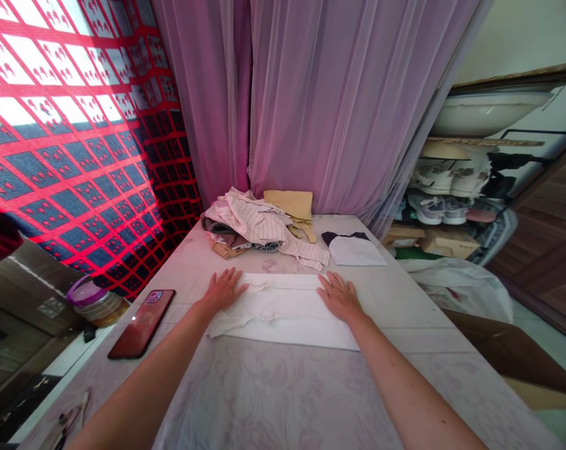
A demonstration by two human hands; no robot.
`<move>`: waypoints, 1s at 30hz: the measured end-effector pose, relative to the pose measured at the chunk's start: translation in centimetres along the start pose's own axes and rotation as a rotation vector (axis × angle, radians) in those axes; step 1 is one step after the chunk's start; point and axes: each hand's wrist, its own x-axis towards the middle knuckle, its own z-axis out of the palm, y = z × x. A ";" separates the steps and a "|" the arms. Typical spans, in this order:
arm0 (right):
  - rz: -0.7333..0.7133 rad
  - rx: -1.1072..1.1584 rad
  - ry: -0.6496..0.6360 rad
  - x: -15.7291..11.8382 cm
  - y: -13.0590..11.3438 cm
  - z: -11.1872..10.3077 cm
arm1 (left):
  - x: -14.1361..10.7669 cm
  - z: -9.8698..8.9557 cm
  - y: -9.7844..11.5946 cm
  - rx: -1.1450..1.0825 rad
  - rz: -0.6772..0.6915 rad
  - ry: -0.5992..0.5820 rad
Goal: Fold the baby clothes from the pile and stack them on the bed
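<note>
A white garment (292, 312) lies flat in front of me on the cloth-covered table (283, 400), with small ruffled or knotted bits on its left half. My left hand (222, 289) rests on its upper left edge, fingers spread and pointing away from me. On the upper right part lies my right hand (339, 296), palm down with the fingers apart. Neither hand holds anything. Just beyond them is a heap of clothes with a pink striped shirt (259, 219) on top. A folded white piece with dark shoulders (358, 249) lies at the far right.
A red phone (143, 324) lies at the table's left side. Behind the heap sits a yellow folded cloth (289, 203). Purple curtains (320, 106) hang at the back. On the right stand a shoe rack with sneakers (435, 209) and a cardboard box (512, 350). A lidded jar (97, 303) is at left.
</note>
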 end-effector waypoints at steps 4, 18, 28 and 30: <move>0.005 0.015 -0.007 -0.1 -0.1 -0.1 | -0.3 0.2 -1.0 0.012 -0.015 0.013; -0.052 0.041 -0.026 -1.9 -2.5 -1.0 | -1.8 0.0 7.0 0.014 0.246 0.141; -0.066 0.111 -0.048 -2.7 -2.9 -0.4 | -1.6 -0.5 9.5 -0.060 0.256 0.222; -0.063 0.111 -0.036 -2.8 -2.9 -0.3 | -1.4 -0.5 10.2 -0.041 0.292 0.205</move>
